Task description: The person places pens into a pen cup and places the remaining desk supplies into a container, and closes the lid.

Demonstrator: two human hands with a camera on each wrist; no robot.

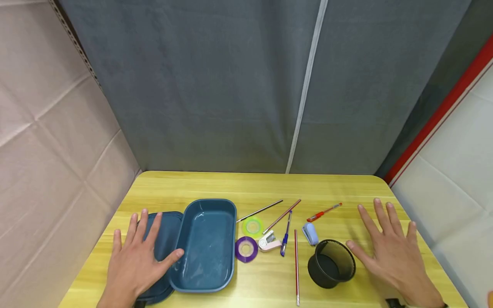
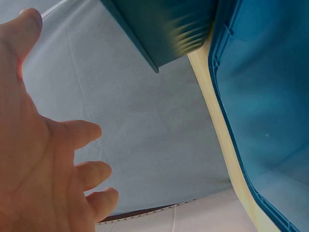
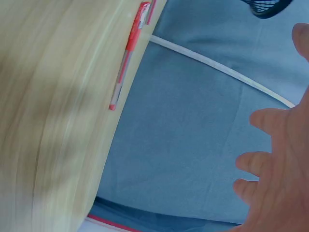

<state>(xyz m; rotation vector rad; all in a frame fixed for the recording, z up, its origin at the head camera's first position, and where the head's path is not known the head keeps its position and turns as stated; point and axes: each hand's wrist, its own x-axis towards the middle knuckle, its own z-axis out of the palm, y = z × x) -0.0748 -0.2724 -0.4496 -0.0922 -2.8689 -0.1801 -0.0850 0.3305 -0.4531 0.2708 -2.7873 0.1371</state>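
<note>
My left hand (image 1: 135, 261) is spread with straight fingers over the dark blue lid (image 1: 167, 226), partly hiding it; whether it touches is unclear. Its thumb reaches toward the left rim of the open blue box (image 1: 206, 252), which stands against the lid. Holding nothing, my right hand (image 1: 396, 256) is spread at the right side of the table. Nearest to it is a round black mesh pen cup (image 1: 318, 273), just left of the thumb. The left wrist view shows the left hand (image 2: 38, 159) apart from the box (image 2: 169, 29). A red pen (image 3: 129, 43) lies beyond the right hand (image 3: 285, 164).
Between box and cup lie a purple tape roll (image 1: 246, 258), a yellow-green tape roll (image 1: 253, 235), a white-and-pink small device (image 1: 269, 244), a blue pen (image 1: 286, 237), a light blue mini stapler (image 1: 310, 234) and several pencils (image 1: 296, 267). A grey curtain (image 1: 215, 85) hangs behind the table.
</note>
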